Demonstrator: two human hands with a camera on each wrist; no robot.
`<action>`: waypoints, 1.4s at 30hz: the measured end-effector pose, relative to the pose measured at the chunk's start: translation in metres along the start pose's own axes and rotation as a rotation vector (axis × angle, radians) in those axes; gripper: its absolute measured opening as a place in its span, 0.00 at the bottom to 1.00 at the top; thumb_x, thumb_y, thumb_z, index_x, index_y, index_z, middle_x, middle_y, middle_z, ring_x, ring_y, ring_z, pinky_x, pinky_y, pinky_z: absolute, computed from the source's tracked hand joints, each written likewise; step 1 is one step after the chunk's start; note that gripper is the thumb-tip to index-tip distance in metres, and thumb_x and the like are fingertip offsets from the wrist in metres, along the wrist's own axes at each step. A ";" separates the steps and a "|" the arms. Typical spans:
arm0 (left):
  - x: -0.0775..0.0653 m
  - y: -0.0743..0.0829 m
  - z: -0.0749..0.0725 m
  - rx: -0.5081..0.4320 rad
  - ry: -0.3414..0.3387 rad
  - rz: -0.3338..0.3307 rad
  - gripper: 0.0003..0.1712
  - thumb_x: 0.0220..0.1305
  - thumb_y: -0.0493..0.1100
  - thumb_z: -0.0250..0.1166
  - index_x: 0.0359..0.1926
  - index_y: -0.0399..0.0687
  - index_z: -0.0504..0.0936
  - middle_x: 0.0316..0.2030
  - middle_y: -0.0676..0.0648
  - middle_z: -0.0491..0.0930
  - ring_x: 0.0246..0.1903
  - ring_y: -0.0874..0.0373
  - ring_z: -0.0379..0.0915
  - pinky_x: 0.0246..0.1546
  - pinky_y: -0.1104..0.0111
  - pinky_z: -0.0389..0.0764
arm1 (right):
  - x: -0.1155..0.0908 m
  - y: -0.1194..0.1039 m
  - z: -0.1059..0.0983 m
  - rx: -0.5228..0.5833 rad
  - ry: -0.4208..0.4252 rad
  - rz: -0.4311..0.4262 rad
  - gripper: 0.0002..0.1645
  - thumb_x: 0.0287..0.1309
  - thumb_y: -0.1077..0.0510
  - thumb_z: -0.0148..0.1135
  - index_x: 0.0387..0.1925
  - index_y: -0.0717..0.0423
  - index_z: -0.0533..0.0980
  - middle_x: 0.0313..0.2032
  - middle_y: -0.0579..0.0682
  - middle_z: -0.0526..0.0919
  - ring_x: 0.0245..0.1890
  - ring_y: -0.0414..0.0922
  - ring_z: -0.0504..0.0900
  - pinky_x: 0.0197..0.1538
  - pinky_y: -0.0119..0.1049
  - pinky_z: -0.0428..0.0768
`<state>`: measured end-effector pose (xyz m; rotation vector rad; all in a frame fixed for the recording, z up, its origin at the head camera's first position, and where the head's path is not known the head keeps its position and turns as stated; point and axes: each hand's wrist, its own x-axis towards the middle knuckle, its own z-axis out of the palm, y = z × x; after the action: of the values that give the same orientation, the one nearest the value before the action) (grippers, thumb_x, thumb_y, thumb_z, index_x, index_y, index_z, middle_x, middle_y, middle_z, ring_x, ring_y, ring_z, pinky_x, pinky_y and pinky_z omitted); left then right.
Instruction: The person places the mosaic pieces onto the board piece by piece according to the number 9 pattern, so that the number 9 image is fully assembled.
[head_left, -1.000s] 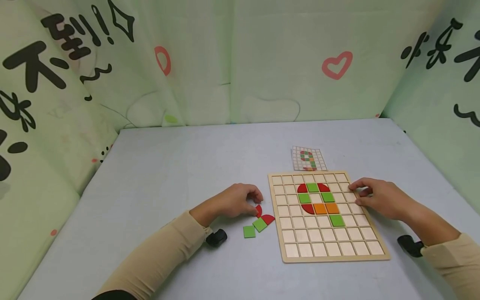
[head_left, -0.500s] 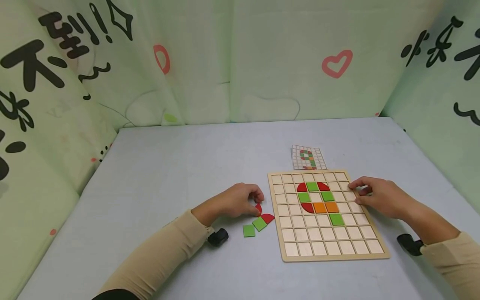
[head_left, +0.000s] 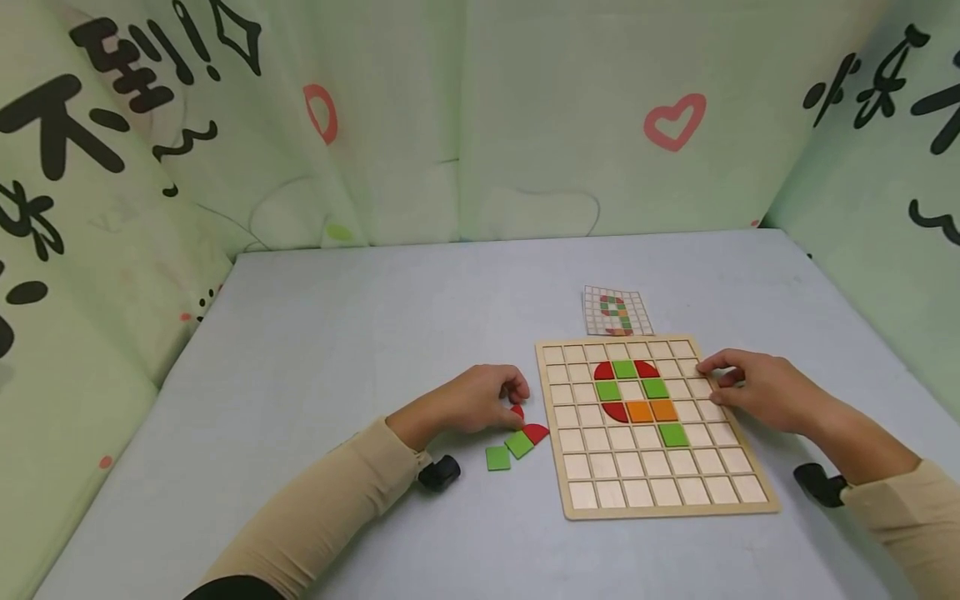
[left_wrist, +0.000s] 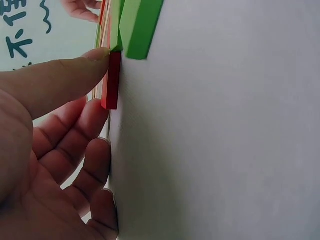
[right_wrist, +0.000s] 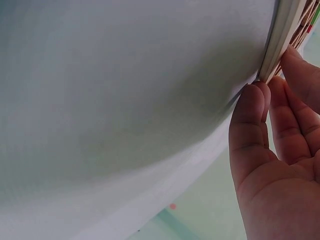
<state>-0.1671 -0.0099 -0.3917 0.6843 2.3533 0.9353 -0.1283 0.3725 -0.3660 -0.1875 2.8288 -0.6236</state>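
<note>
My left hand [head_left: 477,399] is at the left side of a wooden grid board [head_left: 622,493], its thumb and forefinger pinching a red quarter-circle tile [left_wrist: 112,87] low on the table. Beside that tile lie a second red quarter-circle tile [head_left: 536,432], a green square tile [head_left: 519,444] touching it, and another green square tile [head_left: 498,457]. With thumb and fingertips, my right hand [head_left: 772,390] holds the right edge of the board. Several red, green and orange tiles, such as an orange square [head_left: 664,409], sit in the board's upper middle cells.
Behind the board lies a printed card [head_left: 639,315] with a small coloured grid pattern. The pale table [head_left: 360,333] is enclosed by light green curtains [head_left: 555,125] with black characters and pink hearts. A black wrist camera [head_left: 439,473] is on the left forearm.
The head view has tilted down slightly, so the scene sits a little higher. My left thumb covers more of the red tile now. The right hand stays at the board's edge.
</note>
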 end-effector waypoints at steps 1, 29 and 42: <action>0.000 0.000 0.000 0.002 0.000 -0.003 0.14 0.59 0.38 0.74 0.42 0.52 0.78 0.37 0.56 0.77 0.40 0.61 0.71 0.45 0.71 0.73 | 0.000 0.000 0.000 -0.002 0.000 0.000 0.22 0.61 0.62 0.66 0.55 0.66 0.74 0.44 0.66 0.80 0.46 0.63 0.77 0.44 0.55 0.76; -0.010 0.002 -0.001 0.022 -0.041 0.029 0.15 0.59 0.38 0.75 0.44 0.54 0.80 0.39 0.60 0.77 0.45 0.61 0.70 0.50 0.71 0.73 | 0.002 -0.001 -0.002 0.000 -0.004 0.003 0.23 0.61 0.61 0.66 0.55 0.66 0.74 0.44 0.66 0.80 0.45 0.63 0.77 0.44 0.53 0.76; -0.028 -0.002 -0.006 0.048 -0.056 0.096 0.17 0.58 0.37 0.74 0.49 0.52 0.83 0.43 0.62 0.81 0.50 0.63 0.72 0.55 0.70 0.71 | 0.002 -0.002 -0.002 0.003 -0.011 0.008 0.22 0.61 0.61 0.66 0.55 0.66 0.74 0.44 0.66 0.80 0.46 0.63 0.76 0.44 0.54 0.76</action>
<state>-0.1509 -0.0310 -0.3818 0.8379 2.3176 0.8915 -0.1302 0.3713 -0.3639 -0.1778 2.8160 -0.6235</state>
